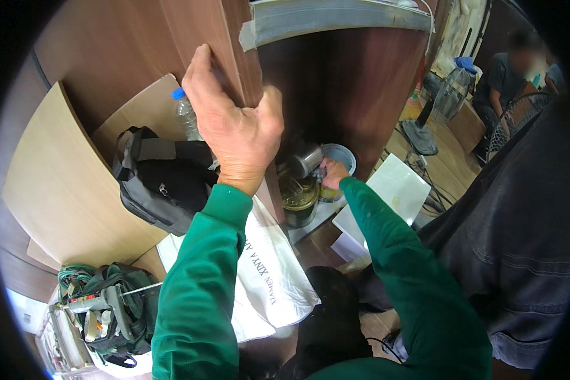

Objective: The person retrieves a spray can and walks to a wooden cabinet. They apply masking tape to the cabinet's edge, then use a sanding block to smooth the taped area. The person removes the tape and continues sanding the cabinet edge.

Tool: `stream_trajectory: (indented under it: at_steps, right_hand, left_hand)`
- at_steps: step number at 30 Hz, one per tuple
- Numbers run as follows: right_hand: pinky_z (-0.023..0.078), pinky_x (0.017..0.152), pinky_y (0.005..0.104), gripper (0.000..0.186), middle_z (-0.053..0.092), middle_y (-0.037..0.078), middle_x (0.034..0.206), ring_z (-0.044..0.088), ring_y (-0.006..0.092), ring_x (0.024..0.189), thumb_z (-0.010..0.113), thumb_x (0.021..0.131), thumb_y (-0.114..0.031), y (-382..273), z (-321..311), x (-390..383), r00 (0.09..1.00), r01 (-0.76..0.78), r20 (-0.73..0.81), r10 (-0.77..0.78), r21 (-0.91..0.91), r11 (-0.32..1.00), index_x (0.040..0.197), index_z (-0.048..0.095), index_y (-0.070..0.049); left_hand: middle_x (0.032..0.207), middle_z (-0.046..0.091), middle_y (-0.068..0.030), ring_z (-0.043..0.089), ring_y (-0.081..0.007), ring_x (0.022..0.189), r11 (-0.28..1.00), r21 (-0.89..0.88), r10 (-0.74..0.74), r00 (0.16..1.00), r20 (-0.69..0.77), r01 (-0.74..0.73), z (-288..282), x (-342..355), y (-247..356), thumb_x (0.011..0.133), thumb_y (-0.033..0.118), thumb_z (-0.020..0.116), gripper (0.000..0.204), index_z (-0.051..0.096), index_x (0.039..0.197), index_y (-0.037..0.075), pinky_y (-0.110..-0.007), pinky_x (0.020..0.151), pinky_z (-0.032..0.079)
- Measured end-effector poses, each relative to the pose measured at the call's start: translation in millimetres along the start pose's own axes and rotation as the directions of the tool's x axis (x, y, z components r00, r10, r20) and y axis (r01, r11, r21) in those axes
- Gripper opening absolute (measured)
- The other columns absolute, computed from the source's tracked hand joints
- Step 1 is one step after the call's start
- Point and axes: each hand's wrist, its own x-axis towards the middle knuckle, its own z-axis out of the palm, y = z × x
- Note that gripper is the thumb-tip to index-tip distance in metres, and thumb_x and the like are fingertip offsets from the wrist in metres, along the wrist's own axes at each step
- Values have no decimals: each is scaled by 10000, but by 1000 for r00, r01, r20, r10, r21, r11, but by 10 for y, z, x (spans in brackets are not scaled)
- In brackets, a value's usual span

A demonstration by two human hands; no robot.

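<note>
My left hand point(234, 136) is clasped over the front edge of a brown wooden panel point(234, 57), fingers on its left face and thumb on its right. My right hand point(334, 173) reaches low into the compartment beside that panel. Its fingers are curled at a shiny metal mug point(306, 160), which lies tilted; the grip is partly hidden. Just behind the hand stands a light blue-grey tub point(341, 156). Below the mug is a dark round tin point(299, 206) with a gold-coloured top. Something yellowish shows under my right hand, too covered to name.
Left of the panel are a black-grey bag point(161, 180), a plastic bottle point(185, 114) and a curved board point(63, 183). A white sack point(266, 272) hangs below. Tools fill a bag point(117, 316) at lower left. White board point(396, 190), fan point(446, 101) and another person point(506, 79) are right.
</note>
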Motion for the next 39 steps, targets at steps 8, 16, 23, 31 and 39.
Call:
stream_trajectory:
  at_steps: [8, 16, 23, 31, 39]
  right_hand:
    - [485, 1004, 531, 414, 642, 249, 1249, 617, 424, 1159, 663, 847, -160, -535, 575, -296, 998, 32, 64, -13, -293, 956, 1238, 623, -33]
    - [526, 968, 520, 461, 609, 245, 1304, 626, 434, 1160, 699, 771, -163, -786, 609, -375, 994, 101, 50, -97, -65, 993, 1211, 651, -35]
    - [545, 940, 511, 363, 710, 270, 1079, 673, 444, 1044, 699, 770, -179, -467, 255, -61, 995, -90, -35, 98, 189, 978, 1108, 726, -48]
    - [554, 921, 439, 519, 678, 208, 1209, 668, 352, 1083, 682, 821, -275, 281, 544, 1651, 982, 88, -159, -100, -79, 993, 1300, 635, -81]
    - [551, 932, 484, 527, 673, 238, 1218, 673, 381, 1080, 665, 861, -305, 277, 1327, 2165, 978, 209, 53, -203, -216, 954, 1333, 612, -77]
  left_hand:
    - [1346, 482, -252, 513, -438, 1227, 996, 85, -10, 999, 34, 7, -72, 8, 47, 715, 104, 706, 794, 409, 1441, -17, -466, 1055, 444]
    - [1272, 502, -185, 565, -336, 1139, 997, 79, 24, 1000, 7, -25, -52, 1, 40, 742, 123, 691, 739, 435, 1425, -1, -418, 997, 482]
    - [1384, 468, -287, 486, -470, 1263, 997, 69, -32, 998, 51, 28, -76, 11, 61, 703, 93, 711, 832, 393, 1459, -46, -488, 1094, 411]
    - [1338, 474, -236, 497, -375, 1207, 997, -12, -75, 996, 50, 76, -77, -24, 55, 694, 20, 679, 840, 386, 1478, -54, -423, 1050, 416]
    - [1123, 540, -53, 547, -129, 950, 983, 41, -184, 981, 64, 182, -122, -62, 134, 757, 22, 756, 792, 396, 1462, 30, -317, 858, 483]
